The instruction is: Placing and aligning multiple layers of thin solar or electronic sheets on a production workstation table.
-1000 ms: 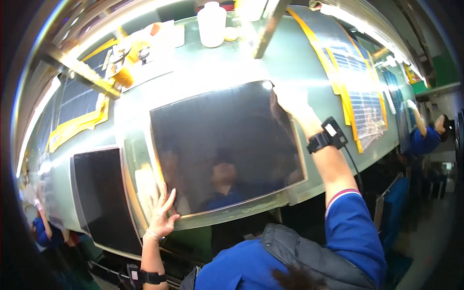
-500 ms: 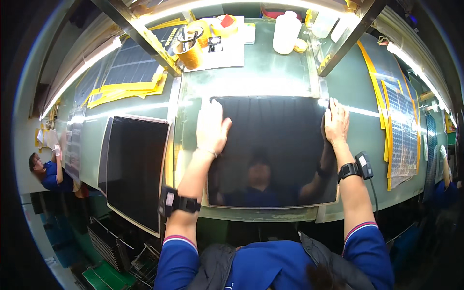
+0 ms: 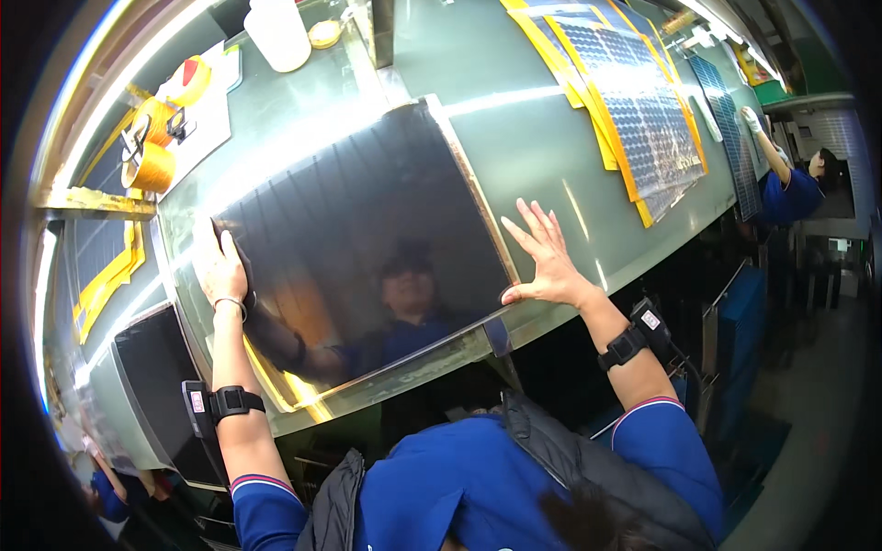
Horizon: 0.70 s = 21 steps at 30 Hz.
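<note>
A glossy black flat panel (image 3: 367, 220) with a narrow frame-like edge lies on the pale green glass table (image 3: 514, 156) in front of me. Against its left edge rests my left hand (image 3: 223, 271), fingers stretched out and partly lost in glare. My right hand (image 3: 549, 266) is spread wide beside the panel's near right corner, its thumb touching or almost touching that corner. The panel's surface mirrors a person and an arm. A black strap with a small box sits on each of my forearms.
Left of me lies another black panel (image 3: 170, 381). Orange tape rolls (image 3: 152, 165) and a white bottle (image 3: 277, 37) stand at the back. Yellow-edged patterned solar sheets (image 3: 625, 92) lie at the far right. A co-worker (image 3: 792, 193) is at the right; another is partly seen at lower left.
My view has turned to the right. My right hand has come off the panel's right side toward its near corner, fingers spreading. My left hand stays at the left edge.
</note>
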Each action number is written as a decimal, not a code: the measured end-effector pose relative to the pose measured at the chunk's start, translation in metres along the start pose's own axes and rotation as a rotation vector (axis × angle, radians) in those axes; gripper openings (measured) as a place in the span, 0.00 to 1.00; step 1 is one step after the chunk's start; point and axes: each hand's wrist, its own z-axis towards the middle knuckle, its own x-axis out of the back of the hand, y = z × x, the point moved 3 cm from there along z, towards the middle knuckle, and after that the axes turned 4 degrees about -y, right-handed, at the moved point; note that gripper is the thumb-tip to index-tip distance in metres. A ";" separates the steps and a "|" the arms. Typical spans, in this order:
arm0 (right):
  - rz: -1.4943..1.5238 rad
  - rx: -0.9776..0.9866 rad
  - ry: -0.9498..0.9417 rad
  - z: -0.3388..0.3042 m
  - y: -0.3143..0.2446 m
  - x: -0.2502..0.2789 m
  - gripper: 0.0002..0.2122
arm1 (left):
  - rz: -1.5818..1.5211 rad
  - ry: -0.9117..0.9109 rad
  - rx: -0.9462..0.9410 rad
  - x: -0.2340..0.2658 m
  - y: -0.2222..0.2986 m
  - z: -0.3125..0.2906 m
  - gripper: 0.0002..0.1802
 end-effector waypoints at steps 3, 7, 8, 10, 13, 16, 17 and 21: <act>0.003 -0.003 -0.006 -0.005 0.000 0.002 0.56 | -0.087 -0.033 0.017 -0.002 0.005 -0.001 0.27; 0.024 0.029 -0.012 -0.012 0.001 0.004 0.54 | -0.046 -0.050 0.019 -0.002 0.005 -0.004 0.28; 0.010 0.059 0.016 -0.012 0.002 0.002 0.53 | -0.054 -0.053 0.009 -0.002 0.006 -0.001 0.28; 0.018 0.123 0.079 -0.018 -0.001 0.004 0.45 | -0.048 -0.066 0.021 -0.003 0.002 -0.001 0.29; -0.192 0.249 0.008 -0.019 -0.017 -0.003 0.38 | 0.021 -0.063 0.046 -0.001 0.002 -0.002 0.30; -0.110 0.578 -0.130 0.014 -0.074 -0.027 0.29 | 0.157 -0.044 0.047 -0.001 -0.005 -0.003 0.32; -0.036 0.710 -0.156 0.031 -0.090 -0.038 0.28 | 0.229 -0.050 0.036 0.000 -0.008 -0.002 0.33; -0.344 0.383 0.326 0.151 -0.081 0.022 0.24 | 0.155 -0.099 0.037 0.019 -0.006 -0.003 0.36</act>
